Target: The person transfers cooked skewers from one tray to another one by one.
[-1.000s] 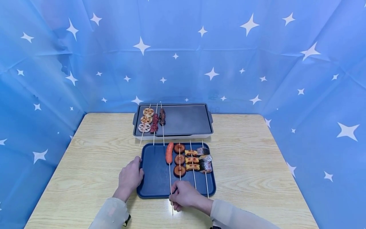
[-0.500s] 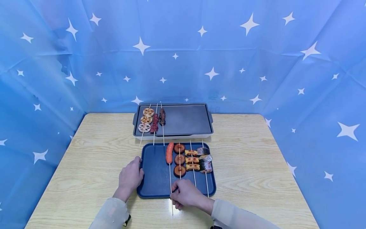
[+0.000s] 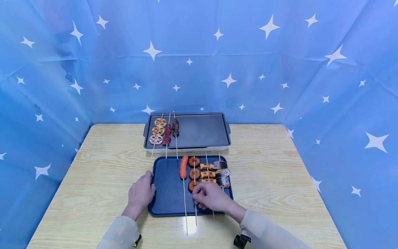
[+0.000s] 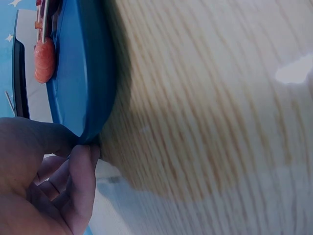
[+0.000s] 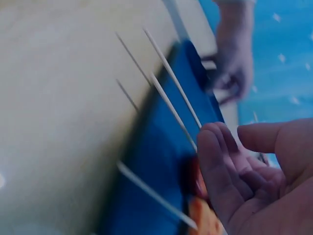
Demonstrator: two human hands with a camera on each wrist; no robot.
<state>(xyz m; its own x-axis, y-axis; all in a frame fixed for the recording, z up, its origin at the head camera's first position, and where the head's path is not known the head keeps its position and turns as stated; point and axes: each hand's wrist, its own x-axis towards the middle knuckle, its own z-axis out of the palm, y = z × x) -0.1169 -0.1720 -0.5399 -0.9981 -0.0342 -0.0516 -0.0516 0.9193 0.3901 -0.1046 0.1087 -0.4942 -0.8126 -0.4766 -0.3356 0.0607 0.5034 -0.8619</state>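
Note:
A blue tray (image 3: 168, 200) lies on the table, its left rim pinched between the thumb and fingers of my left hand (image 3: 140, 195). The left wrist view shows that grip at the tray's edge (image 4: 100, 73). Over the tray's lower right is my right hand (image 3: 212, 197), close to a skewer of round brown mushroom caps (image 3: 194, 173). Its thumb and fingers stand apart in the right wrist view, with nothing between them. Left of it lies a sausage skewer (image 3: 183, 167), its stick reaching past the front rim. Skewers of yellow browned pieces (image 3: 207, 166) and dark-skinned fish (image 3: 222, 179) lie to the right.
Behind the tray stands a dark griddle (image 3: 202, 129) with a white base. On its left side lie skewers of lotus root slices (image 3: 158, 130), red meat (image 3: 167, 133) and dark brown meat (image 3: 175, 128). A blue starry curtain (image 3: 192, 52) encloses the wooden table (image 3: 264, 173).
My right hand has let go of the sausage skewer's stick and moved up and right, over the mushroom skewer's stick. My left hand keeps its place on the tray.

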